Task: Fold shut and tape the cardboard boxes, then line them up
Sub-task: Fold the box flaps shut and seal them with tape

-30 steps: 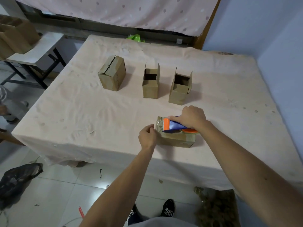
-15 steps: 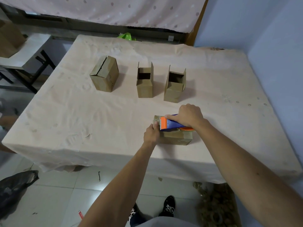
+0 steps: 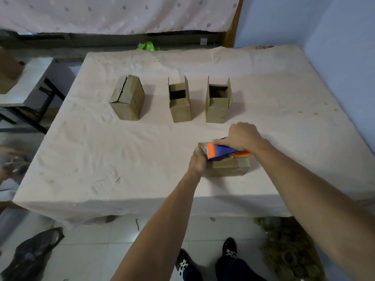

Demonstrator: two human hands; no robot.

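Your right hand (image 3: pixel 242 136) is closed around the blue handle of a tape dispenser (image 3: pixel 221 152), whose orange toothed blade points toward your left hand (image 3: pixel 197 161). The dispenser rests on top of the nearest box (image 3: pixel 227 167), a small brown cardboard carton lying directly under your right hand at the near edge of the table. Your left hand curls against the carton's left end, with the thumb up beside the blade, gripping that end.

The carton looks light and hollow, so it will likely slide on the cloth unless you brace it. Its walls are thin and should dent under a hard squeeze, so hold it by the corners and edges, where the board is stiffest. Glossy tape already shows along its top and near side, and it would be slick to the touch. The cardboard itself is matte and slightly rough.

Beyond your hands stand three more brown cartons in a row. The folded box (image 3: pixel 127 98), far left of your left hand, has its flaps down with a dark open seam. The middle box (image 3: pixel 179 100) and the open box (image 3: pixel 218 100), straight ahead of your right hand, stand with their flaps upright. A wrinkled, soft pink tablecloth (image 3: pixel 101 149) covers the table.
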